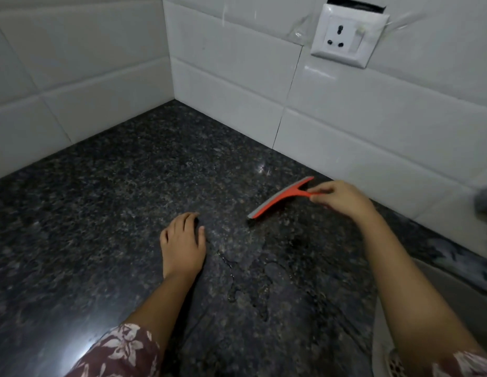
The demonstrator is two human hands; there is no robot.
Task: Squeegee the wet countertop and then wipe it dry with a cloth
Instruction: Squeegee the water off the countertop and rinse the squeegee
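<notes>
Fingers (317, 191) of right hand (345, 200) pinch the squeegee (280, 198) by its handle, blade end low over the tabletop (101, 213), at 2 o'clock from left hand (182, 243). Left fingers (186, 223) lie loosely apart, resting on the stone, holding nothing. Water streaks (237, 278) at 6 o'clock from squeegee. Wall socket (348, 36) at 12 o'clock

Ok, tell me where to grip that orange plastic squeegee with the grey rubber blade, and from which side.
Take the orange plastic squeegee by its short handle, coming from the right. The handle sticks out square from the middle of the long grey blade, so a grip there probably balances it and keeps fingers off the edge. The right hand pinches it there.
</notes>
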